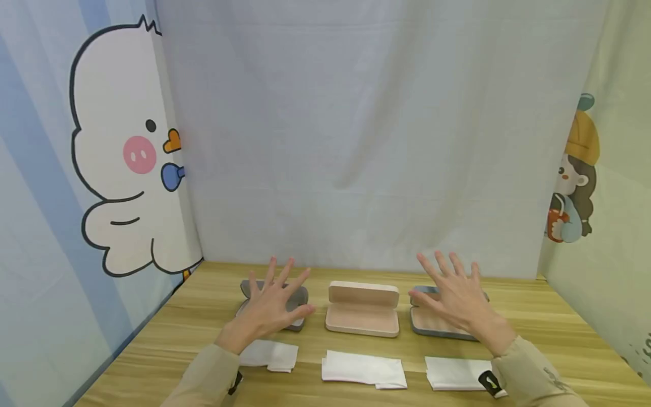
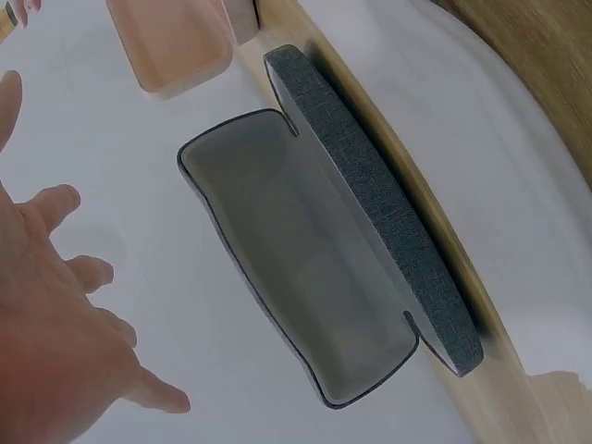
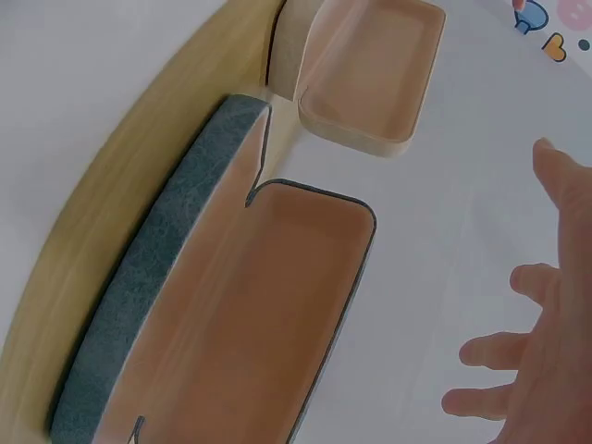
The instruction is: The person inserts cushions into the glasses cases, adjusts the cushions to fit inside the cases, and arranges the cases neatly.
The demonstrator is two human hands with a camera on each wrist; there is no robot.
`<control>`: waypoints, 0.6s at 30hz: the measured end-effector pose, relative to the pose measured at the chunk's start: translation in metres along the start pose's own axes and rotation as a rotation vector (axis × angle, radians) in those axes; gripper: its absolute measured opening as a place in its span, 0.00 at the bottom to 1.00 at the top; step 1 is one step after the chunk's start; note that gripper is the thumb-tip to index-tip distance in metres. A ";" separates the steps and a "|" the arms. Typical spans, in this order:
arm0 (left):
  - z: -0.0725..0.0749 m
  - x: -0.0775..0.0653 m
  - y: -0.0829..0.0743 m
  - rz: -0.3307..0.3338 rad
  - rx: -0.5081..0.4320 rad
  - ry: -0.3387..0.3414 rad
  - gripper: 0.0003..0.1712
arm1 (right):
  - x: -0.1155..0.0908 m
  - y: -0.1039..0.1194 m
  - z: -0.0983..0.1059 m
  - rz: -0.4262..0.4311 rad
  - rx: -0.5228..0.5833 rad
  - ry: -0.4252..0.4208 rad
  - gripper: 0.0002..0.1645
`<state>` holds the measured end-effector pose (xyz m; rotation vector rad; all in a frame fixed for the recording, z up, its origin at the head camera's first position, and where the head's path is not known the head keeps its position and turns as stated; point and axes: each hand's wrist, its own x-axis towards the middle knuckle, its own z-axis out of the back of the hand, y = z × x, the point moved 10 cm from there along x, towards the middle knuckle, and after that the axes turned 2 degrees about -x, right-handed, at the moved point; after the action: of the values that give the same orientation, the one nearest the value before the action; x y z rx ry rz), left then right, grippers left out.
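My left hand [image 1: 272, 305], fingers spread wide, is held over the dark grey glasses case [image 2: 296, 268], hiding part of it in the head view. Likewise spread, my right hand [image 1: 460, 299] overlaps the blue-green glasses case [image 3: 277, 296] with a tan lining. Neither hand holds anything. Between them a pale pink glasses case [image 1: 362, 317] stands with its lid raised. All three cases are unfolded, lids at the back, and the wrist views show bare linings in the grey and blue-green ones.
Folded white cloths lie in front of the cases: a left cloth [image 1: 272, 356], a middle cloth [image 1: 363, 370] and a right cloth [image 1: 452, 373], partly behind the sleeve. Beneath is a wood-grain table [image 1: 539, 328]. A pale curtain [image 1: 356, 141] hangs behind, with printed side curtains.
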<state>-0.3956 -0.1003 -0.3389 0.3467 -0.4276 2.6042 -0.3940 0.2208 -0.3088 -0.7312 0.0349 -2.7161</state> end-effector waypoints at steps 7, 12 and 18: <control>0.010 -0.005 0.008 -0.002 -0.034 -0.059 0.43 | 0.006 0.017 -0.001 0.033 0.007 -0.010 0.47; 0.018 -0.009 0.016 -0.004 -0.059 -0.087 0.43 | 0.012 0.034 -0.001 0.057 0.039 0.002 0.47; 0.026 -0.017 0.031 0.018 -0.047 -0.103 0.43 | 0.020 0.060 -0.001 0.089 0.100 0.019 0.48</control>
<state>-0.3921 -0.1431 -0.3275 0.4648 -0.5290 2.5973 -0.3921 0.1576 -0.3064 -0.6596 -0.0621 -2.6188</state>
